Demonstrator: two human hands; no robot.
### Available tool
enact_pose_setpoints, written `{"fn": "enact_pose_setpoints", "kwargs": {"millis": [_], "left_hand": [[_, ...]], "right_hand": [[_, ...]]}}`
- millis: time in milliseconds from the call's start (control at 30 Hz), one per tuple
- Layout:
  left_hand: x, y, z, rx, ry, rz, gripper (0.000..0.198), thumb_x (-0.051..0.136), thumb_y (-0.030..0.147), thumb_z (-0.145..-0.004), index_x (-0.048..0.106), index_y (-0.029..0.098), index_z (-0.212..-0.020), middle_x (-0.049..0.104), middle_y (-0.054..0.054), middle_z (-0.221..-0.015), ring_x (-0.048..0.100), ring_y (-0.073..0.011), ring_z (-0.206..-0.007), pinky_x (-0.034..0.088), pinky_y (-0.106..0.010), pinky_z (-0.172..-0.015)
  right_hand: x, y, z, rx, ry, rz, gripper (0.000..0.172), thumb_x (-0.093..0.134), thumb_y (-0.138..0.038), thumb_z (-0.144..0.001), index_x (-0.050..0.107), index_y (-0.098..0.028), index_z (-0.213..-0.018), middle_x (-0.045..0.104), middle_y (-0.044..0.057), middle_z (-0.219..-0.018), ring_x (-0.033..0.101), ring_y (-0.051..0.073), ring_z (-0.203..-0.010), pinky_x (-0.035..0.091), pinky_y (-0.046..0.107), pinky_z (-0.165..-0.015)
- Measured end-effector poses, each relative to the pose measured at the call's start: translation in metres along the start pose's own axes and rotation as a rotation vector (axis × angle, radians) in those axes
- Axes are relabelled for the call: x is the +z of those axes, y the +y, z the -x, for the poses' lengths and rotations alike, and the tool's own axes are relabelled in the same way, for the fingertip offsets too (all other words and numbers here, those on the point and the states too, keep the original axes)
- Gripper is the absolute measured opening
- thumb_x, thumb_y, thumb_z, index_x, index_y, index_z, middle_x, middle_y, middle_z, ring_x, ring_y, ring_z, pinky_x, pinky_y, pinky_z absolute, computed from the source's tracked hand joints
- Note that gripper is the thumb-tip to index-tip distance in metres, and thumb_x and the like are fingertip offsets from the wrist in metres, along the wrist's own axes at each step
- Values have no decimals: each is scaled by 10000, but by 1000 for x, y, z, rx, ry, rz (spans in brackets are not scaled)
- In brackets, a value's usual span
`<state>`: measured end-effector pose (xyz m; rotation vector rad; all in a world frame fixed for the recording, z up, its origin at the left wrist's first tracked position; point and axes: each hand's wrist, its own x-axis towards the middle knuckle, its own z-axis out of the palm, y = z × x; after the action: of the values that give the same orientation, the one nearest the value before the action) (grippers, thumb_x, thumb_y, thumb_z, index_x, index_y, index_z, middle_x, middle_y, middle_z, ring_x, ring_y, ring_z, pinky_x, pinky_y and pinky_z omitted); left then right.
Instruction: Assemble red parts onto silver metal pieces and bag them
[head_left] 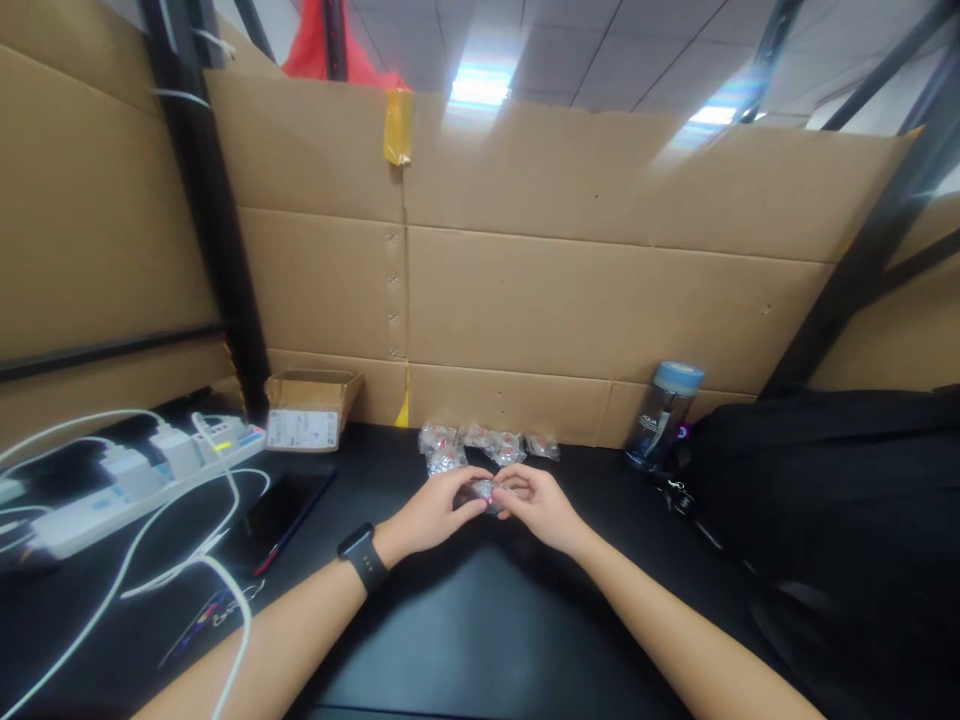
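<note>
Both hands meet over the middle of the black table, closed on one small clear plastic packet (pixel 484 491) with a red mark. My left hand (pixel 439 512), a dark watch on its wrist, grips the packet's left side between thumb and fingers. From the right, my right hand (pixel 541 508) pinches the other side. What lies inside the packet is too small to make out. Just beyond the hands, similar clear packets lie along the cardboard wall: a left group (pixel 442 448), a middle one (pixel 504 446) and a single packet (pixel 543 446) at the right.
At the left are a white power strip (pixel 82 520) with plugs and cables, a dark tablet (pixel 277 520) and a small open cardboard box (pixel 311 408). A blue-lidded bottle (pixel 664 415) and a black bag (pixel 832 530) stand at the right. Cardboard panels (pixel 525 300) enclose the table.
</note>
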<state>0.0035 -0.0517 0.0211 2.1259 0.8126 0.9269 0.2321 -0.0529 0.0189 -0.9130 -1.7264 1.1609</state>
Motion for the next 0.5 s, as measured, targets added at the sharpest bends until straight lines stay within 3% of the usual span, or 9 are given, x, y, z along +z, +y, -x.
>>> {"fn": "enact_pose_setpoints", "kwargs": {"millis": [67,167,267,333,433,500], "left_hand": [[1,-3,-2,-34,2,121,364,614,424,-953,683,175,-1210,742,-110,-1153,715,-234,-1017,551,-358,-934],[-1,-9,-5,-97,32,294,393,680,436,-913,690,135,-1165,749,-133,-1135,727,-252,-1008,571,-363,-896],[-1,-15,-8,-143,77,372,419,696,469,-899,697,116,-1125,761,-141,-1080,737,-252,-941,592,-357,-818],[2,-18,-9,-142,147,372,413,712,471,-886,712,114,-1092,767,-140,-1072,737,-256,-970,586,-378,-881],[9,-21,-11,-136,245,390,425,760,447,-845,717,113,-1104,764,-148,-1115,723,-269,-1063,551,-412,-999],[11,-22,-11,-149,258,417,480,764,443,-838,691,134,-1197,751,-142,-1150,734,-256,-1020,581,-402,-941]], "right_hand": [[6,0,1,39,-5,-98,417,833,-472,-765,687,-180,-1023,740,57,-954,738,197,-802,627,358,-760],[6,1,1,41,-10,-131,543,926,-396,-652,704,-177,-1097,752,67,-1006,740,193,-823,613,363,-818],[5,3,-1,62,46,-128,471,892,-436,-694,729,-149,-1030,753,59,-820,717,182,-702,587,329,-685],[5,4,-3,82,86,-136,431,865,-478,-720,739,-145,-962,745,56,-756,685,167,-620,547,302,-598],[6,3,-4,81,117,-138,405,864,-502,-712,740,-149,-867,752,60,-772,653,145,-588,517,283,-570],[6,3,-4,75,124,-128,398,866,-507,-707,735,-150,-825,743,52,-757,643,141,-590,515,283,-580]]}}
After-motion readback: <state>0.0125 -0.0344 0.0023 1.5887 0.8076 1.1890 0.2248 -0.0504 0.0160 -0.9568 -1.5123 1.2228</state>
